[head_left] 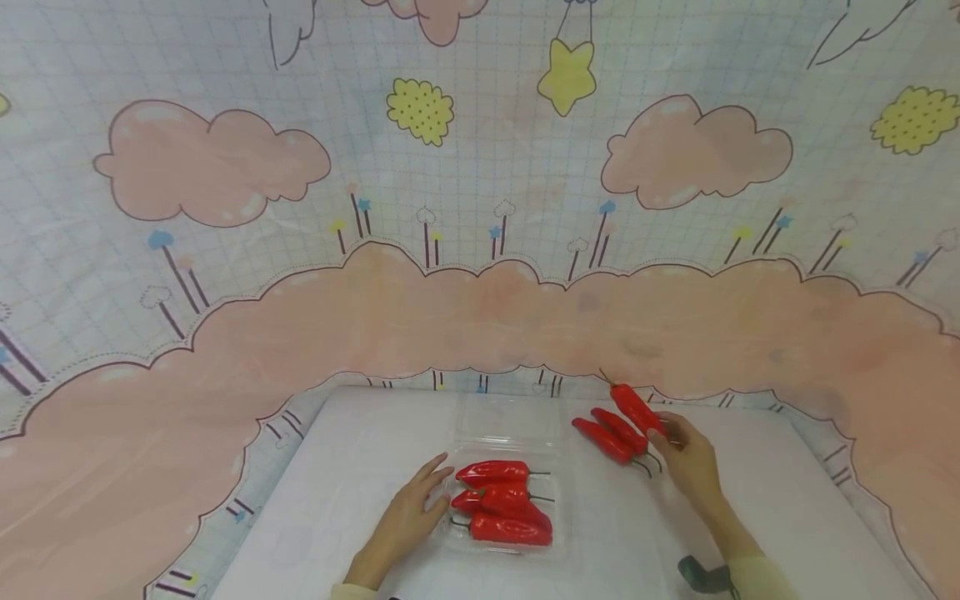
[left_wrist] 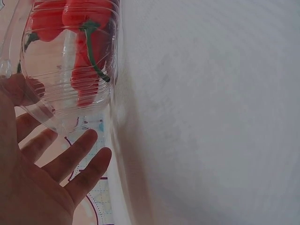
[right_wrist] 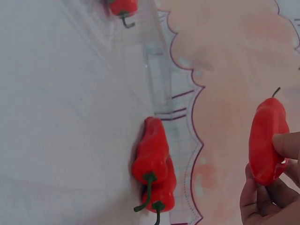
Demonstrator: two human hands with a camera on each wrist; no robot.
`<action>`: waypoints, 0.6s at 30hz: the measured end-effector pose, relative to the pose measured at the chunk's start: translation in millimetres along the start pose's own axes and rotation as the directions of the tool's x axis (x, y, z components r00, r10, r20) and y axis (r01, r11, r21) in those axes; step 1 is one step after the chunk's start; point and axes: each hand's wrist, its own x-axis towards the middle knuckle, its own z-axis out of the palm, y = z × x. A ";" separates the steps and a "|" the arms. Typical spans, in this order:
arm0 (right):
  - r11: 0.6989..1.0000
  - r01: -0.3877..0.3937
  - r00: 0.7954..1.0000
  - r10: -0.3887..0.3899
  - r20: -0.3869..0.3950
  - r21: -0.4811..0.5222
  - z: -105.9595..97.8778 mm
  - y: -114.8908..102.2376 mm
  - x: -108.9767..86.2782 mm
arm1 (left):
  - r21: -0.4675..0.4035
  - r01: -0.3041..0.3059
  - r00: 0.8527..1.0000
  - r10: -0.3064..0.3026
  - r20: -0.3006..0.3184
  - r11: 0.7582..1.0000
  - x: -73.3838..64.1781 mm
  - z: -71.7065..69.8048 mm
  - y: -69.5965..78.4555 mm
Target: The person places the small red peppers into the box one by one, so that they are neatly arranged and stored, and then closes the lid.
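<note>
My right hand [head_left: 690, 458] pinches a red pepper [head_left: 633, 407] between thumb and fingers, lifted with its stem pointing up and away. In the right wrist view that pepper [right_wrist: 263, 140] is seen upright, stem on top. Two more red peppers [right_wrist: 152, 154] lie side by side on the table, left of this hand. My left hand [head_left: 408, 512], fingers spread and relaxed, touches the left side of a clear plastic container [head_left: 561, 533]. Several red peppers [head_left: 513, 528] lie crosswise inside it. The left wrist view shows the left hand [left_wrist: 47, 183] against the container's clear wall.
The container's clear lid [head_left: 508, 421] is folded back toward the far edge of the white table [head_left: 360, 450]. A patterned cloth [head_left: 480, 317] with clouds hangs behind. A dark green object [head_left: 703, 575] lies by the right forearm, its kind unclear.
</note>
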 end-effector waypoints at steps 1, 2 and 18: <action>1.000 0.003 1.000 -0.003 0.005 0.002 0.0 -2.1 -1.1 | 0.000 -0.002 1.000 0.002 -0.001 1.000 -0.1 0.0 -0.1; 1.000 0.004 1.000 -0.004 0.014 0.007 0.1 -4.2 -2.4 | -0.001 -0.002 1.000 0.002 -0.002 1.000 -0.2 -0.2 -0.1; 0.997 0.031 0.991 -0.039 0.126 0.069 9.3 -24.3 -22.4 | -0.002 0.011 1.000 -0.011 0.010 1.000 -0.2 -1.0 2.3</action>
